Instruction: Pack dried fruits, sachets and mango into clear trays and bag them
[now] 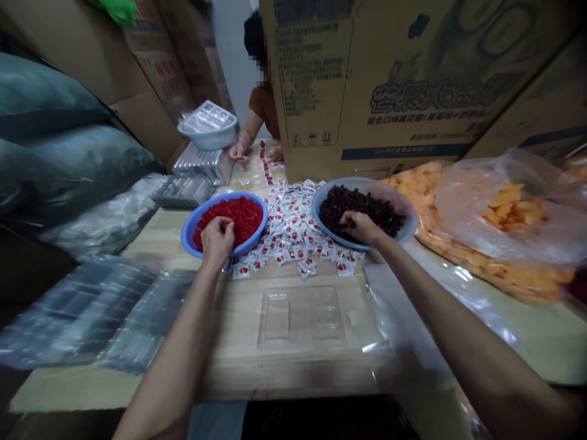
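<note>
I think I am picking: my left hand (218,240) at red pieces (245,215), eleven o'clock from the clear tray (300,315), my right hand (360,226) at dark pieces (367,208), one o'clock. Fingers curl, their grip I cannot tell; next perhaps needs gentle pinch.

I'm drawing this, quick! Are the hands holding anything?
Left hand: curled at red pieces; can't tell if holding any.
Right hand: curled at dark pieces; can't tell either.

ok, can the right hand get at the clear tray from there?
Probably yes: only the bowl's wall and some small packets seem to lie between the right hand and the clear tray, uncovered on the table.
</note>
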Motion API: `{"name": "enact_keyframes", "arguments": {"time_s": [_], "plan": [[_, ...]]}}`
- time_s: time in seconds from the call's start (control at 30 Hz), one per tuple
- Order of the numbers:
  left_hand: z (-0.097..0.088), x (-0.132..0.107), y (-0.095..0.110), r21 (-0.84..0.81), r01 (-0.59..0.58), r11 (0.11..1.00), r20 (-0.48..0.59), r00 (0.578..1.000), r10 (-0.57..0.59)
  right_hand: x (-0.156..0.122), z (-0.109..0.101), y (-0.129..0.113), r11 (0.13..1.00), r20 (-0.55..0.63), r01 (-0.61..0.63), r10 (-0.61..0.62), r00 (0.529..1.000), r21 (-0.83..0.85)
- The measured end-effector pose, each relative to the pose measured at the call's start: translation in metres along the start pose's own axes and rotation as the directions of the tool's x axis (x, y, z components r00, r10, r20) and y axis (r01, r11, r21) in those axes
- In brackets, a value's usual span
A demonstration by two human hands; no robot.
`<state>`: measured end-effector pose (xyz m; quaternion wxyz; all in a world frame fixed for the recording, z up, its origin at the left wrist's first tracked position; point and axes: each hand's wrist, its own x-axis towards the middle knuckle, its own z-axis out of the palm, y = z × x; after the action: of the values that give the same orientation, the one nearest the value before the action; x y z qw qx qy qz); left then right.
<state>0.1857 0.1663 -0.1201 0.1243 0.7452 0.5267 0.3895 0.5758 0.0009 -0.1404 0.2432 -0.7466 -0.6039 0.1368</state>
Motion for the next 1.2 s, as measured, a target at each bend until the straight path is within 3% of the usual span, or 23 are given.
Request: {"name": "enact_keyframes", "arguments": {"time_s": [0.1,0.17,0.2,0.27,0.33,0.4,0.47,0.57,0.63,0.73,0.83,0.9,1.0,1.1,1.2], "plan": [[-0.005,-0.028,0.033,-0.15,-0.044,0.988,-0.131,0.991,0.024,0.007,0.004,0.004,0.995,0.019,-0.051,0.05,0.999,0.083],[-0.004,-0.064,0.065,-0.31,-0.127,0.942,-0.03,0.992,0.124,0.009,0.004,0.008,0.989,0.024,-0.072,0.07,0.997,0.132],[0.0,-0.085,0.082,-0.388,-0.139,0.911,0.095,0.977,0.19,0.008,0.004,0.01,0.985,0.023,-0.078,0.075,0.997,0.156],[0.012,-0.128,0.109,-0.459,-0.118,0.881,0.308,0.909,0.282,0.006,0.002,0.014,0.976,0.021,-0.086,0.084,0.996,0.199],[0.028,-0.163,0.125,-0.418,-0.151,0.896,0.488,0.794,0.362,0.001,-0.001,0.017,0.968,0.03,-0.094,0.089,0.996,0.234],[0.041,-0.184,0.132,-0.351,-0.236,0.906,0.575,0.71,0.407,-0.005,-0.003,0.019,0.961,0.051,-0.1,0.089,0.995,0.259],[0.048,-0.191,0.133,-0.284,-0.326,0.902,0.577,0.693,0.432,-0.009,-0.006,0.019,0.956,0.061,-0.102,0.089,0.994,0.273],[0.048,-0.187,0.132,-0.221,-0.414,0.883,0.547,0.697,0.464,-0.008,-0.011,0.017,0.957,0.013,-0.093,0.093,0.996,0.275],[0.043,-0.181,0.13,-0.24,-0.412,0.879,0.528,0.705,0.474,-0.008,-0.018,0.014,0.959,-0.065,-0.073,0.094,0.993,0.275],[0.033,-0.174,0.124,-0.312,-0.311,0.898,0.468,0.772,0.43,-0.022,-0.032,0.003,0.956,-0.227,-0.018,0.088,0.97,0.291],[0.024,-0.17,0.115,-0.373,-0.177,0.911,0.402,0.853,0.331,-0.063,-0.034,-0.024,0.909,-0.327,0.156,-0.024,0.945,0.385],[0.021,-0.168,0.11,-0.395,-0.094,0.914,0.361,0.899,0.248,-0.099,-0.022,-0.048,0.856,-0.23,0.191,-0.088,0.969,0.48],[0.016,-0.167,0.107,-0.397,-0.012,0.918,0.317,0.936,0.15,-0.141,0.016,-0.077,0.87,-0.06,0.158,-0.147,0.987,0.467],[0.003,-0.156,0.103,-0.376,-0.021,0.927,0.246,0.962,0.121,-0.156,0.054,-0.085,0.886,-0.037,0.258,-0.264,0.964,0.386],[-0.016,-0.123,0.088,-0.295,-0.073,0.953,0.085,0.991,0.102,-0.153,0.073,-0.081,0.914,-0.08,0.334,-0.325,0.942,0.229]]}}
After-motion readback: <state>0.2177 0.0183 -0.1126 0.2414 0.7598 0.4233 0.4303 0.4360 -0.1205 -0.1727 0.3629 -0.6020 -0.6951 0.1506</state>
